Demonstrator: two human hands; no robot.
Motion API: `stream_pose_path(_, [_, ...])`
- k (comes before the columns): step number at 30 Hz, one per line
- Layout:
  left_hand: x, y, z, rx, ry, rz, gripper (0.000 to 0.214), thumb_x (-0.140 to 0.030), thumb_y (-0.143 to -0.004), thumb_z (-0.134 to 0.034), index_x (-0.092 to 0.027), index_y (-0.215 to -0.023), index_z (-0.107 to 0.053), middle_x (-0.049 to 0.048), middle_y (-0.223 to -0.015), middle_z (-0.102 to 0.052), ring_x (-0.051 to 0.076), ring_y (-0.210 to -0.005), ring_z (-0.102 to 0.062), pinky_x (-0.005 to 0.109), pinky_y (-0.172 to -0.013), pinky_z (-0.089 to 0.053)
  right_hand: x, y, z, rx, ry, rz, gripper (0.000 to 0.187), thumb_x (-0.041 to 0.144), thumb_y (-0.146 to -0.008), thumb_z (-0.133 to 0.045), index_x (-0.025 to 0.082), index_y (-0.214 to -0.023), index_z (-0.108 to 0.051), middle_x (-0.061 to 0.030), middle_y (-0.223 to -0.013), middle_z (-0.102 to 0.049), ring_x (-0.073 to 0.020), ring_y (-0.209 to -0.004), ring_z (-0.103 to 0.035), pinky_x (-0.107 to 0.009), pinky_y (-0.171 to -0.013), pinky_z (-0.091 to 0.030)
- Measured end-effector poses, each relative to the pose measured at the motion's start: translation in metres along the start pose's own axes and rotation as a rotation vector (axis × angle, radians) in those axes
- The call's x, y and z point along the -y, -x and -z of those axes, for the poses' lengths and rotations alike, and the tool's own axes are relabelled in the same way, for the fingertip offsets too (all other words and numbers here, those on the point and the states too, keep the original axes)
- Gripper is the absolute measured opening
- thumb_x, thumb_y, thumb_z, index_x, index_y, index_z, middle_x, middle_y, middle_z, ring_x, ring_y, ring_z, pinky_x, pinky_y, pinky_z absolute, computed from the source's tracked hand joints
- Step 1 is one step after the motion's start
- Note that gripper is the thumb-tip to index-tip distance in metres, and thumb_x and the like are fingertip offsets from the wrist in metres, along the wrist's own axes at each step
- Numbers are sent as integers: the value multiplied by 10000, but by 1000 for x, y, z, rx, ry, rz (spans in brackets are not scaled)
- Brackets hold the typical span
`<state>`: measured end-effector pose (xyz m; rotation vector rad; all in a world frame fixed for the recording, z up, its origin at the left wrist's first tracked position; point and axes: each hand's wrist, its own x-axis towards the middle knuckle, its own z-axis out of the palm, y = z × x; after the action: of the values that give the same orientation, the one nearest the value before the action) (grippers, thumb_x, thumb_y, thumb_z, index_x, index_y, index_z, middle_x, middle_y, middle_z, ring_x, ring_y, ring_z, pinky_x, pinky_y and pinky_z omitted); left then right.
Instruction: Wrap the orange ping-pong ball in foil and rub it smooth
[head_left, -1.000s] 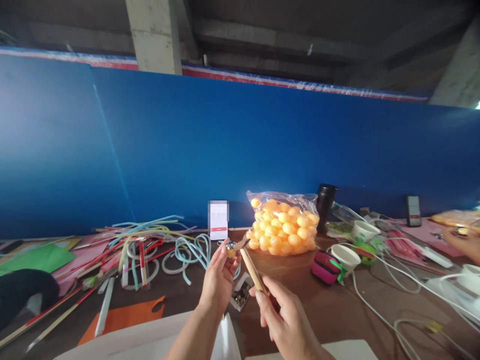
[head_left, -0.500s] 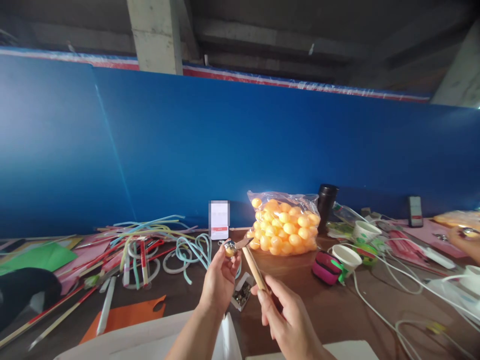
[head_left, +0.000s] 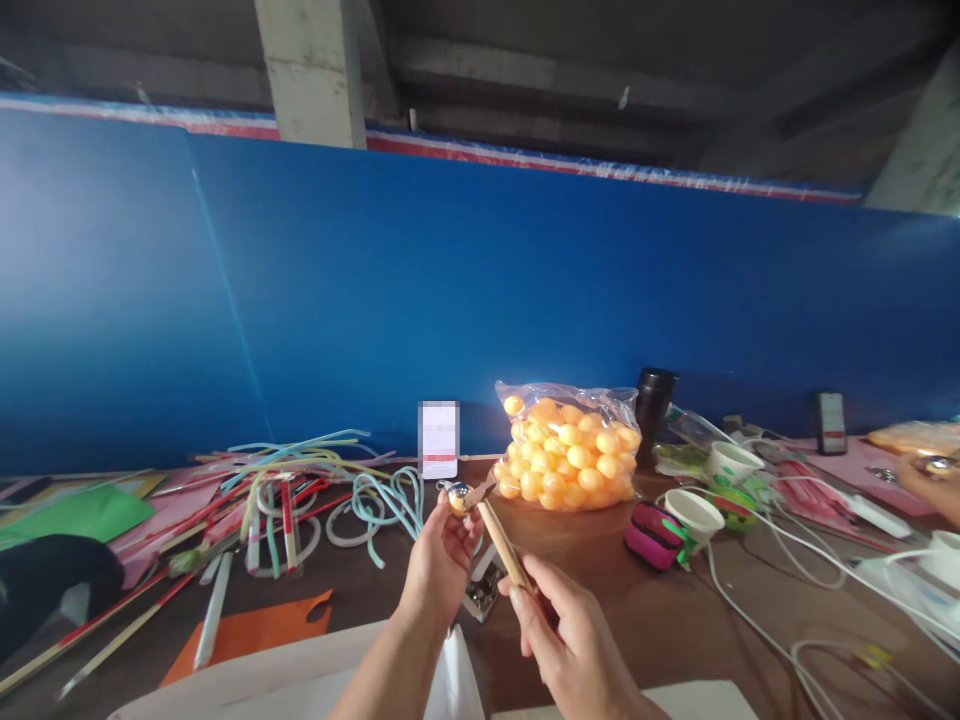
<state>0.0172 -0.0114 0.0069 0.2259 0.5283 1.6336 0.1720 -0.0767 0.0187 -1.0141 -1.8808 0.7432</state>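
My left hand [head_left: 439, 565] is closed, its fingertips pinching a shiny metal ball [head_left: 458, 496] above the table. In my right hand [head_left: 562, 630] is a small hammer [head_left: 501, 545], gripped by its pale wooden handle. The hammer's dark head is at the right side of the ball and looks to touch it; a gap cannot be ruled out. Below and between my hands lies a small open box [head_left: 484, 598] of small metallic pieces, partly hidden by my left hand.
A clear bag of orange balls [head_left: 570, 460] stands behind my hands, beside a black bottle [head_left: 654, 412]. A phone [head_left: 439, 440] leans at the back. Tangled tubes [head_left: 386, 505] lie left; paper cups [head_left: 694, 515], a pink pouch [head_left: 654, 535] and cables lie right. Another person's hand [head_left: 930, 480] shows far right.
The hammer has moved slightly left, bringing its head up against the ball. My left hand and the ball have barely shifted.
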Motion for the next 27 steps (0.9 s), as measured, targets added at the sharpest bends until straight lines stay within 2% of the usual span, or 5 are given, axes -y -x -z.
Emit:
stream_pose_path(8, [2,-1,3,-39,-16,2,76,-177,-873,-574,-121,-897,-619,51,-741,-661,117,-608,-636,214,-565,-545,1,-1,0,-21,-3,7,343,352,-987,-437,172,-1245,-575,-44,-813,-677,-135,-512,-596,-230,-552,-515])
stream_pose_path(14, [3,-2,3,-53,-25,12,83,-189,-870,-583,-115,-890,-615,54,-735,-654,111,-594,-626,211,-568,-543,-2,0,-2,-20,-26,-8,325,352,-983,-449,186,-1232,-575,-63,-907,-700,-124,-507,-599,-219,-524,-517])
stream_pose_path(19, [2,-1,1,-52,-30,9,100,-207,-873,-588,-111,-871,-613,49,-725,-648,102,-581,-617,203,-556,-540,-1,0,-1,-13,-16,-11,334,348,-983,-447,173,-1231,-587,-59,-843,-695,-134,-511,-597,-230,-547,-528])
stream_pose_path(22, [2,0,0,-61,-49,7,101,-203,-880,-577,-109,-880,-615,58,-733,-655,108,-587,-621,207,-549,-543,-1,-1,0,8,-17,1,354,339,-981,-450,176,-1271,-570,-75,-879,-695,-136,-509,-608,-229,-525,-528])
stream_pose_path(27, [1,0,2,-31,-26,2,107,-211,-874,-593,-108,-874,-624,50,-720,-647,100,-582,-611,202,-553,-545,1,-1,0,-30,-25,9,365,359,-984,-443,180,-1282,-554,-66,-843,-699,-130,-488,-594,-220,-492,-521])
